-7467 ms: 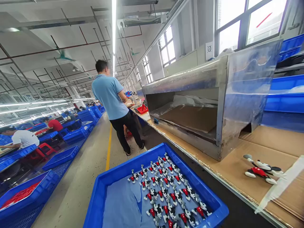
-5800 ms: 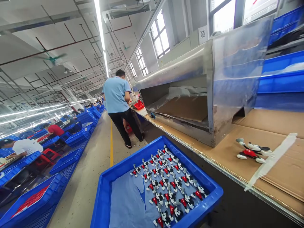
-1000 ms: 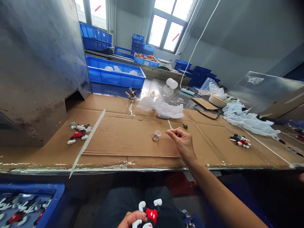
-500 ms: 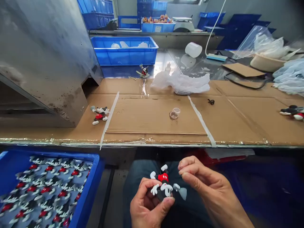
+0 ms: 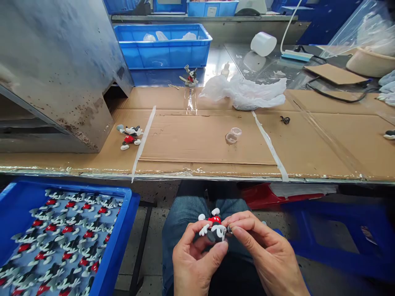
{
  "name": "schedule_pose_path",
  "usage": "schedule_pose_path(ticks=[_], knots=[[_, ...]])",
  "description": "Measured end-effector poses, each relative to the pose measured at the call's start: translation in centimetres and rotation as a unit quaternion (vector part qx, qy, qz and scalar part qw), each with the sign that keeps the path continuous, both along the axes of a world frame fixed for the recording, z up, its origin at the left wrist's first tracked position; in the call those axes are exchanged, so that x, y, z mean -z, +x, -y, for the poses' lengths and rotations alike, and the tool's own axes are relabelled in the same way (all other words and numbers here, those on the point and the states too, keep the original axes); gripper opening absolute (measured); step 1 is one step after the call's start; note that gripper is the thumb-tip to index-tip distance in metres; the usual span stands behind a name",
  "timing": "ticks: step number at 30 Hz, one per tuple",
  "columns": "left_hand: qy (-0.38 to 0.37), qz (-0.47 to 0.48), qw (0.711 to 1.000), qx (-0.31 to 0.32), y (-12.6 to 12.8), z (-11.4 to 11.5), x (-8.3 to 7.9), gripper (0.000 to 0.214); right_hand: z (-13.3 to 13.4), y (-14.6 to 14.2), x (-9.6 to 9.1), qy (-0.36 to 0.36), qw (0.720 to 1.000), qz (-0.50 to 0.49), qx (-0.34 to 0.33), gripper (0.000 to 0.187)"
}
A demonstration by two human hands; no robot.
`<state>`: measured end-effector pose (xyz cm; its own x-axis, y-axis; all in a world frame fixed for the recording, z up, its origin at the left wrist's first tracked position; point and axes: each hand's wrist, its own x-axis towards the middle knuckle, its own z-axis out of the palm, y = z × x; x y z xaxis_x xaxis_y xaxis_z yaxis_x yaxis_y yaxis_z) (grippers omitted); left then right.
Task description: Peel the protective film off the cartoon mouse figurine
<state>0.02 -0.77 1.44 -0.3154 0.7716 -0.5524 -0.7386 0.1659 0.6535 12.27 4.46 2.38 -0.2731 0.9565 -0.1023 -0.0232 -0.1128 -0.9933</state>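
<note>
The figure point(image 5: 214, 228) sat low over the person's lap, pinched in the left hand point(image 5: 193, 263) between thumb and curled fingers, its red shorts and white feet pointing up and away from the palm. The right hand point(image 5: 265, 257) came in from the other side, fingertips closed together and touching the figure's head end; whether they held some small part there could not be told. The two hands met just above the knees point(image 5: 191, 207), well below the surface point(image 5: 200, 142) and nearer the body than its taped front edge.

Left of the left hand, a blue tray point(image 5: 121, 230) stood close by, its near wall just beside the knee, filled with rows of like figures. Between tray and lap ran a narrow strip of floor. Right of the right hand, a blue stool point(image 5: 336, 242) stood apart, with open room between.

Up and ahead of the hands, the cardboard-covered surface lay mostly bare in the middle: a small clear cup point(image 5: 233, 135) stood straight ahead, a lone figure point(image 5: 129, 135) far to the left beside a metal hood point(image 5: 58, 70), and a crumpled white bag point(image 5: 247, 92) farther back.
</note>
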Motion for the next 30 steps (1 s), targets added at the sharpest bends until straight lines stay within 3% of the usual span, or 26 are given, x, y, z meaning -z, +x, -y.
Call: schedule_pose_path(ticks=[7, 30], knots=[[-0.022, 0.071, 0.997, 0.021, 0.15, -0.17, -0.64, 0.037, 0.13, 0.43, 0.13, -0.006, 1.000, 0.004, 0.001, 0.010], [-0.048, -0.005, 0.999, -0.013, 0.86, 0.29, -0.43, 0.028, 0.89, -0.03, 0.49, 0.007, 1.000, 0.019, 0.010, 0.012]])
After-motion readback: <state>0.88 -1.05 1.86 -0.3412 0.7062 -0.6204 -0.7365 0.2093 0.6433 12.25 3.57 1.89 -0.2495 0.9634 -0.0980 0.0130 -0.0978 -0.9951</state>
